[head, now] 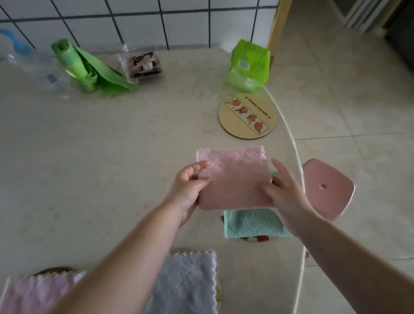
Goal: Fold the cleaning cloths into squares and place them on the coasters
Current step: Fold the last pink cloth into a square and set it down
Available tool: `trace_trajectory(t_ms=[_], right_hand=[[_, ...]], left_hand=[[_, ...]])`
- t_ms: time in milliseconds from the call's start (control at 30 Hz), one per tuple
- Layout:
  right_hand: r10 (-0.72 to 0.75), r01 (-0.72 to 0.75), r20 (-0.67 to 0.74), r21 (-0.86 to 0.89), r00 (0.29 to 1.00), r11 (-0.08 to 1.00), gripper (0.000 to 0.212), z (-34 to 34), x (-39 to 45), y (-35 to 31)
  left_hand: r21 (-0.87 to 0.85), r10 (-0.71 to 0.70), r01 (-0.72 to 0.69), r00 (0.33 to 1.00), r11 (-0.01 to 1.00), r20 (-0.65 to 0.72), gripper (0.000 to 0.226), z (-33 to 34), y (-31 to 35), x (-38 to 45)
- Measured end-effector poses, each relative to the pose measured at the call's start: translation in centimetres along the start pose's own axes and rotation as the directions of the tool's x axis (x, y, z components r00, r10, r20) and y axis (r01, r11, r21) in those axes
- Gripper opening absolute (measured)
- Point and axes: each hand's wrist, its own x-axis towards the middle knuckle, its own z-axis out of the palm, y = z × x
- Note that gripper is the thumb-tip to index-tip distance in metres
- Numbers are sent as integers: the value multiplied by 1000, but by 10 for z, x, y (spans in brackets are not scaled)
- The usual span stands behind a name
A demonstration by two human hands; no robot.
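A folded pink cloth (234, 177) is held just above the table between both hands. My left hand (188, 190) pinches its left edge and my right hand (283, 188) grips its right near corner. Below it lies a folded teal cloth (252, 223) on a coaster whose red rim (252, 239) peeks out. A round wooden coaster (248, 116) with a fruit print lies bare farther back. A folded grey-blue cloth (180, 299) and a folded lilac cloth (27, 307) lie at the near edge, each over a mostly hidden coaster.
A green roll of bags (81, 65), a clear spray bottle (27, 57) and a small dark box (143, 64) stand by the tiled wall. A green packet (249, 65) sits near the table's right edge. A pink stool (328, 187) stands on the floor to the right.
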Motion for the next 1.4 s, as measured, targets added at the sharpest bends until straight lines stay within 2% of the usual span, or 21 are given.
trace_trajectory(t_ms=[67,167,233,367,500,633,833,1000,1033,1067,1100,1167,1200,1233,1300,1400], right_hand=[[-60,62,23,-98,998,993,64,-17,17,-12],[-153,171,82,-307,985,936,52,-32,45,-26],[-177,212,126,-373,976,903,52,-39,70,-31],[-216,263,158,-415,964,871,65,-45,125,-37],[-294,320,128,-432,947,843,66,-46,168,-48],[-324,352,140,-445,936,824,66,-48,202,-50],[-269,313,159,-525,950,792,62,-51,229,-52],[-285,391,268,-614,920,686,59,-54,235,-57],[-299,400,266,-636,916,660,59,-54,234,-58],[-310,398,254,-669,916,628,58,-56,232,-59],[-339,406,246,-715,908,569,58,-57,230,-60],[-435,459,291,-815,852,355,60,-61,223,-61],[-463,498,355,-836,812,233,62,-63,220,-61],[-446,524,423,-842,788,128,63,-64,217,-59],[-303,512,490,-859,817,-8,68,-65,208,-52],[-154,446,456,-890,877,-95,74,-67,200,-38]], left_hand=[[4,1,-1,999,1000,-45,33,19,4,11],[25,16,-14,997,1000,-78,38,40,11,34],[62,44,-39,995,997,-86,43,48,17,56],[198,139,-116,985,973,-105,56,64,37,99],[291,221,-175,966,941,-132,60,79,57,140],[438,274,-208,957,875,-94,54,80,66,166],[581,337,-264,941,770,-19,53,78,63,187],[641,394,-290,919,711,-22,49,76,54,198],[703,413,-285,911,652,-13,50,75,52,198],[793,438,-267,899,548,0,51,73,51,196],[887,467,-234,884,397,23,53,73,51,191],[967,545,-241,823,77,162,56,73,49,177],[959,555,-281,794,-28,249,54,73,47,171],[946,524,-311,793,-92,311,54,74,44,167],[941,387,-302,858,-151,337,57,72,35,170],[950,268,-264,915,-165,301,60,70,33,177]])
